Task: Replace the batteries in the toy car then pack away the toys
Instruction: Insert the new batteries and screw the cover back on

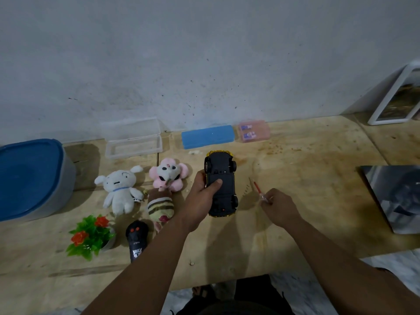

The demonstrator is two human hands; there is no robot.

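Both forearms reach out over the worktop (295,223). Left hand (202,196) grips the toy car (221,183), flipped underside-up, thumb on its base; right hand (280,204) pinches a red-handled screwdriver (259,189) just beside it. Judging by this, the battery cover comes off next, so the tip must find its screw.

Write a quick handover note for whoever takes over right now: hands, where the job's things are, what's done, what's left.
Left hand grips the toy car, turned underside up above the table.
Right hand pinches the screwdriver, tip clear of the car.
Pink battery case sits at the wall; remote and three plush toys, including the white plush, lie to the left; blue-lidded tub far left.
Done: car flipped. Battery cover looks unopened.
Left: swap batteries, pack toys.
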